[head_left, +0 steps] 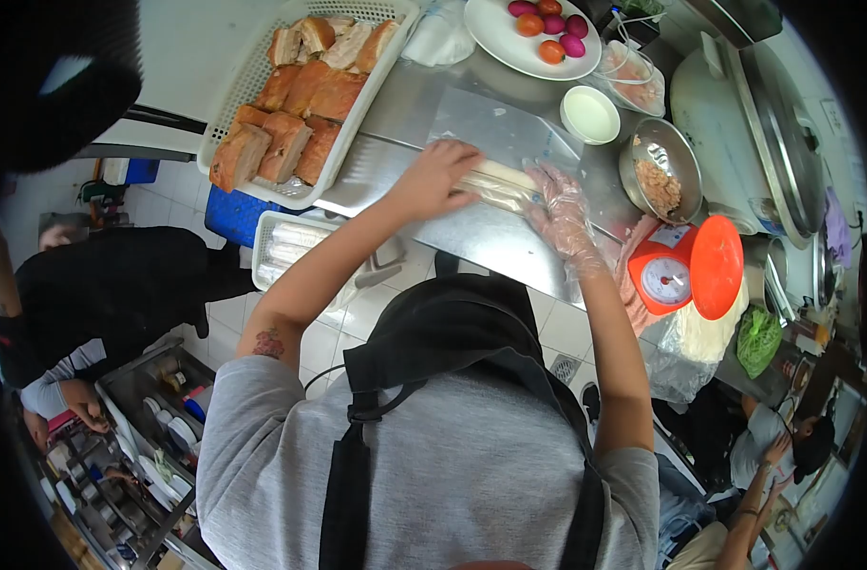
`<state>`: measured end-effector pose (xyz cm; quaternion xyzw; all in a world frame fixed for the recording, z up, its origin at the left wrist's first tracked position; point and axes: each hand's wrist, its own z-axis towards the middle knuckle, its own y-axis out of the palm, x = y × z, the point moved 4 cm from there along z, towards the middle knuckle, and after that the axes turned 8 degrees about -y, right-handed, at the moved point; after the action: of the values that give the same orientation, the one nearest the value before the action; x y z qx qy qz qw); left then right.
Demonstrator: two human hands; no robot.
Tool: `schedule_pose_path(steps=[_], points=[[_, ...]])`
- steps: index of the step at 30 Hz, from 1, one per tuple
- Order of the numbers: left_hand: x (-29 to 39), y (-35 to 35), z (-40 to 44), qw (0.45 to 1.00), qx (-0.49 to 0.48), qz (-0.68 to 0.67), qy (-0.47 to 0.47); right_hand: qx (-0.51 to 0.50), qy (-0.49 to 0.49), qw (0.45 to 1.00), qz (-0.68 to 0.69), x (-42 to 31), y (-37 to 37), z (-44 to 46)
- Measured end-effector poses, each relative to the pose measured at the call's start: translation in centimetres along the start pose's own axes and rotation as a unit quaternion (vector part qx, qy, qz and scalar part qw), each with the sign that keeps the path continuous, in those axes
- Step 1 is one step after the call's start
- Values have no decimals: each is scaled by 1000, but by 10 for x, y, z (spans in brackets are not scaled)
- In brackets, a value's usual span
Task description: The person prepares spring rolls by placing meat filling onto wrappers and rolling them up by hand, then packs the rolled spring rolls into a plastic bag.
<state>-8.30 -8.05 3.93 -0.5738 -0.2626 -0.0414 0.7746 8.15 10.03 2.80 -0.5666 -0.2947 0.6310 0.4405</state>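
On the steel table (372, 176), a long pale roll in clear plastic wrap (498, 183) lies crosswise at the near edge. My bare left hand (440, 179) is closed round the roll's left end. Around its right end is my right hand (559, 204), in a clear plastic glove, with the fingers bent over it. A flat clear plastic sheet (481, 125) is just beyond the roll. Similar wrapped rolls (291, 242) fill a white basket (261, 249) below the table's left side.
Roast meat pieces (305, 95) fill a large white basket (358, 123). Beyond are a plate (509, 47) of eggs, a white bowl (589, 115) and a steel bowl (633, 171) of minced filling. An orange scale (663, 275) stands right. Other people are at both sides.
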Motion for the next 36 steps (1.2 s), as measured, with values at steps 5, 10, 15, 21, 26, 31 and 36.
schedule_pose_path(steps=[5, 10, 15, 21, 26, 31, 36], points=[[5, 10, -4, 1000, -7, -17, -10, 16, -20, 1000, 11, -6, 5, -15], [-8, 8, 9, 992, -100, -45, -56, 46, 93, 959, 263, 9, -2, -6], [-31, 13, 52, 971, -155, 56, -173, -6, 225, 966, 127, 56, 9, 14], [-55, 24, 71, 990, 20, 87, -111, -20, 200, 979, 14, 38, -15, 40], [-77, 29, 79, 962, -139, -60, -229, 33, 45, 998, 25, 25, -20, 55], [-52, -5, 75, 959, -192, -47, -205, -15, -51, 998, -13, 17, -17, 98], [-34, -13, 47, 992, -75, 104, 8, -187, -3, 980, 74, 25, -27, 95]])
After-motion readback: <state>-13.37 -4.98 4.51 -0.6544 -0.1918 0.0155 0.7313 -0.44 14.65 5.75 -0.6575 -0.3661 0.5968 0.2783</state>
